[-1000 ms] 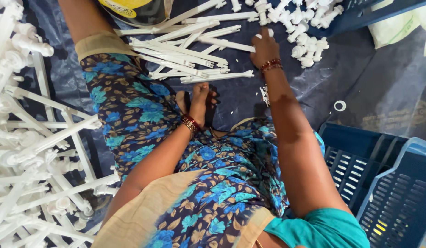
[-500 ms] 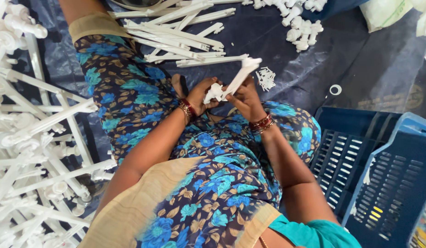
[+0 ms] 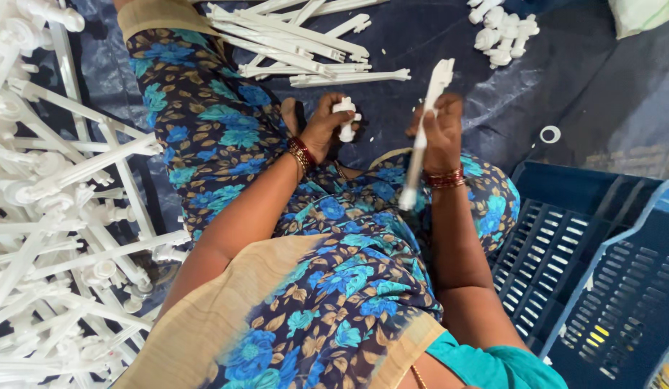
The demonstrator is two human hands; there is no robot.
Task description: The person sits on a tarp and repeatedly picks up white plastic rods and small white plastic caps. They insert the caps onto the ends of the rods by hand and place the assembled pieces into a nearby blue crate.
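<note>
I sit on a dark sheet with my legs folded under blue flowered cloth. My left hand (image 3: 324, 127) grips a small white plastic part (image 3: 346, 117) just above my knee. My right hand (image 3: 442, 128) is closed around a long white plastic runner stick (image 3: 424, 136), which stands almost upright and reaches from above my fist down past my wrist. Both hands are a short way apart, over my lap.
A heap of white plastic runner frames (image 3: 57, 216) fills the left side. Bare white sticks (image 3: 291, 43) lie ahead of my knee. Small white parts (image 3: 504, 32) sit at the top right. Two blue slotted crates (image 3: 601, 266) stand at my right. A white ring (image 3: 550, 134) lies on the sheet.
My right hand reached out to the far pile, came back to my lap with a stick, and my hands have drawn apart: a small part in the left, the stick in the right.
</note>
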